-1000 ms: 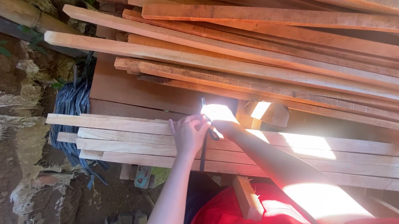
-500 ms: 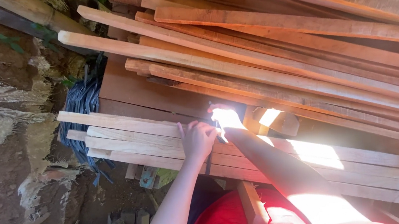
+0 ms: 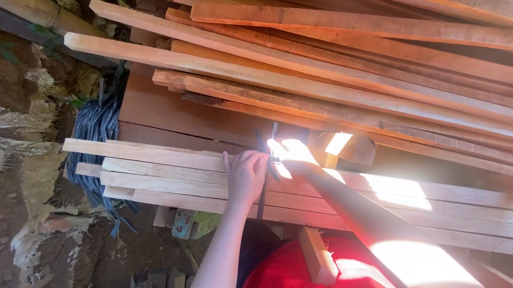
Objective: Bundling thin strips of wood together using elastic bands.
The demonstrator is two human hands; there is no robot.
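We are at the marking stage: our left hand (image 3: 245,176) presses flat on the pale wooden slats (image 3: 163,171), steadying a thin dark tool (image 3: 265,178) which our right hand (image 3: 293,159), washed out by sunlight, seems to grip. Next comes a steady, straight stroke.

A loose stack of reddish planks (image 3: 386,39) lies above and right of the grip. Dark plastic strips (image 3: 97,127) hang to its left. A short wooden block (image 3: 316,256) stands below it.
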